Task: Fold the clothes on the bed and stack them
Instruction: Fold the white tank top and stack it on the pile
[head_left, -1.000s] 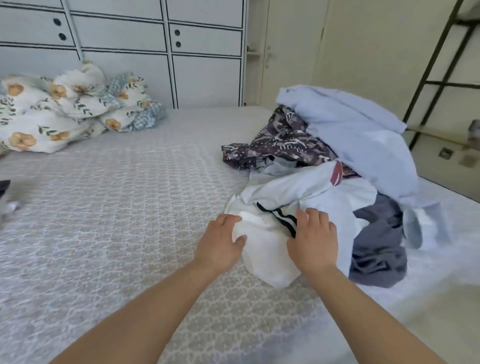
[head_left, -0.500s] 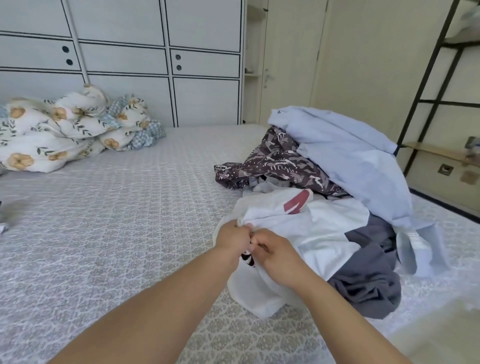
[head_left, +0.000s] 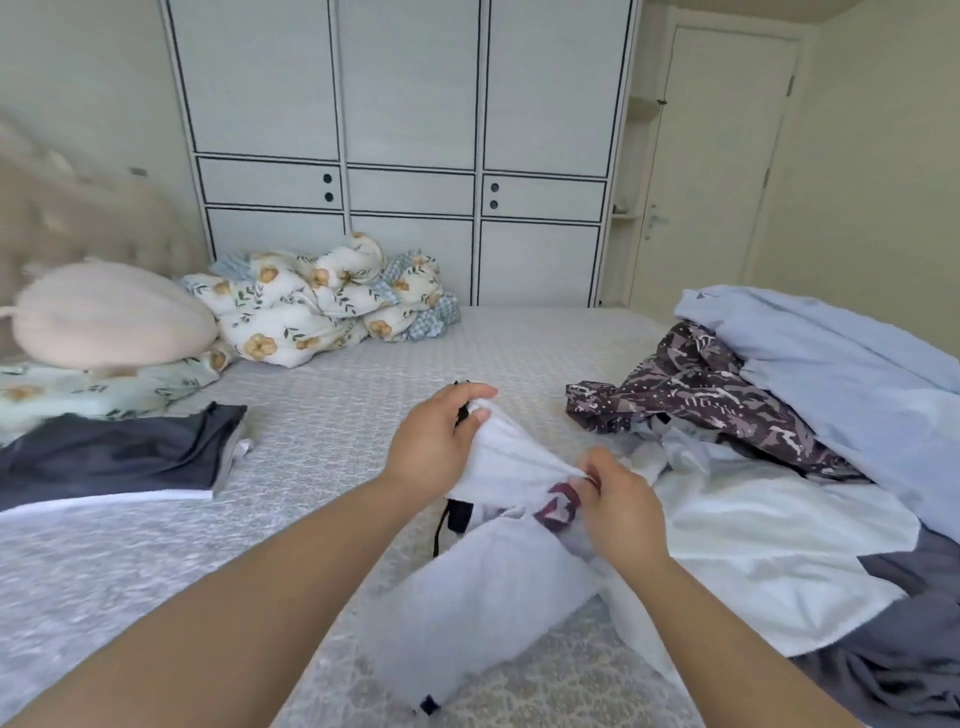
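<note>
left hand (head_left: 434, 447) grips 1 edge of the white garment (head_left: 483, 582), right hand (head_left: 618, 506) pinches the same edge lower; it hangs over the bed (head_left: 374, 395), beside the clothes pile (head_left: 789, 415); possibly folded dark garment (head_left: 114, 457) far left

On the patterned grey bed (head_left: 363, 374): one folded dark grey garment (head_left: 114, 457), one held white garment (head_left: 498, 571), one heap of unfolded clothes (head_left: 779, 415), one crumpled floral quilt (head_left: 322, 301), one pink pillow (head_left: 109, 317), two bare hands.
</note>
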